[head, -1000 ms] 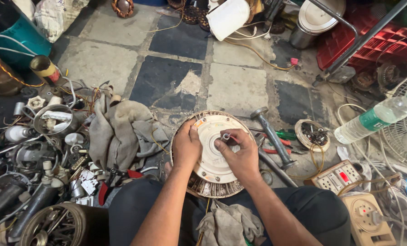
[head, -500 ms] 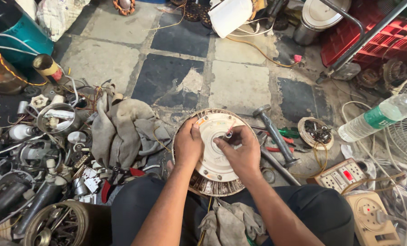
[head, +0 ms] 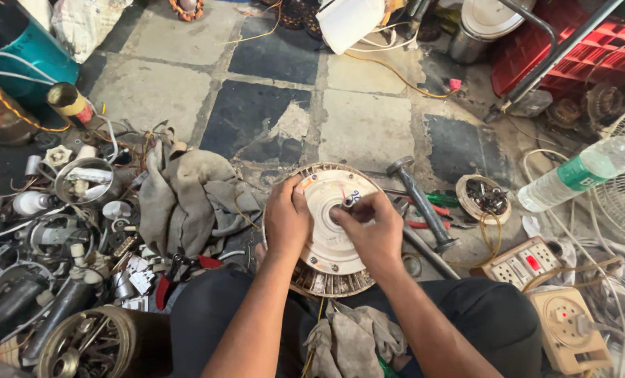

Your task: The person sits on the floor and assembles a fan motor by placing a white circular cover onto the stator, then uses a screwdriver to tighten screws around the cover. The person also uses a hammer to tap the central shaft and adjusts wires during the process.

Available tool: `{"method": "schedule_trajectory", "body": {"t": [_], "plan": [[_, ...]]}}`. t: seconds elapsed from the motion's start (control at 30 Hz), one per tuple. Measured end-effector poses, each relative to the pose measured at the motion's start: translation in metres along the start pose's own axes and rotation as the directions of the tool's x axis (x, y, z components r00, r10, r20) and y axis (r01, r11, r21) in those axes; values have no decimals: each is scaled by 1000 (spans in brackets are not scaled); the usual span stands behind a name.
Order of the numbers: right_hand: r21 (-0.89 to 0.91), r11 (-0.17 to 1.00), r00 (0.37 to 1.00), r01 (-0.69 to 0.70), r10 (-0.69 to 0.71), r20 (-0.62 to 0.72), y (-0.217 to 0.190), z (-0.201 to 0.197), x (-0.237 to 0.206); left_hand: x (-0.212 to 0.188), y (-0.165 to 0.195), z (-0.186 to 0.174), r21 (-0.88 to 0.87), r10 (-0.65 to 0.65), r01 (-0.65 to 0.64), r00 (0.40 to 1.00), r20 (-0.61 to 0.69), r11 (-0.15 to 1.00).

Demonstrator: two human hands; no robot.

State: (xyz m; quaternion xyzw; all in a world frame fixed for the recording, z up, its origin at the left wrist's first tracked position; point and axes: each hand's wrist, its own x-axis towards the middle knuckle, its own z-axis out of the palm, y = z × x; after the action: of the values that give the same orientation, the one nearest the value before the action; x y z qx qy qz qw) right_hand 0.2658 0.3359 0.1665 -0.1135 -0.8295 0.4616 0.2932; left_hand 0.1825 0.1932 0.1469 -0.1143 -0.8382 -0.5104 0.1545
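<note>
So the round fan motor with the cream-coloured metal cover plate (head: 326,241) is sitting right at the person's knees, on the tiled floor, propped against their dark trousers. The cover is smooth, a bit grimy, with a couple of small screws showing near its lower edge, and around it you can see a ring of dull, ribbed metal laminations, darker and rougher than the plate.

Left hand (head: 286,222) lies flat-ish over the left side of the motor, fingers curled over the rim, gripping it. Right hand (head: 372,227) is bunched up at the centre hub, fingertips pinched together on something small there; can't make out what, it's hidden by the fingers.

Just left of it is a crumpled grey cloth rag (head: 186,196), soft and stained. To the right, lying on the floor close by, a steel hammer with a dark handle (head: 421,199), then a beige plastic socket box with a red switch (head: 519,264).
</note>
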Motion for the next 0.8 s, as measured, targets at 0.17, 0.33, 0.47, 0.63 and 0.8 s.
{"method": "schedule_trajectory", "body": {"t": [0.17, 0.33, 0.47, 0.63, 0.8], "plan": [[-166, 978, 981, -130, 152, 125, 22, -64, -73, -16, 35, -16, -131, 331, -324, 943, 33, 937], [-268, 964, 827, -4, 154, 540, 76, -131, -178, -27, 53, -17, -407, 224, -90, 929, 294, 909], [-441, 890, 640, 114, 273, 718, 113, -133, -203, -25, 50, -3, -386, 180, -77, 954, 239, 919], [-422, 903, 747, -79, 334, 575, 76, -133, -185, -28, 43, 7, -336, 167, -98, 969, 182, 937], [-306, 931, 868, -201, 314, 384, 17, -187, -120, -26, 43, 9, -351, 155, -97, 978, 141, 932]]}}
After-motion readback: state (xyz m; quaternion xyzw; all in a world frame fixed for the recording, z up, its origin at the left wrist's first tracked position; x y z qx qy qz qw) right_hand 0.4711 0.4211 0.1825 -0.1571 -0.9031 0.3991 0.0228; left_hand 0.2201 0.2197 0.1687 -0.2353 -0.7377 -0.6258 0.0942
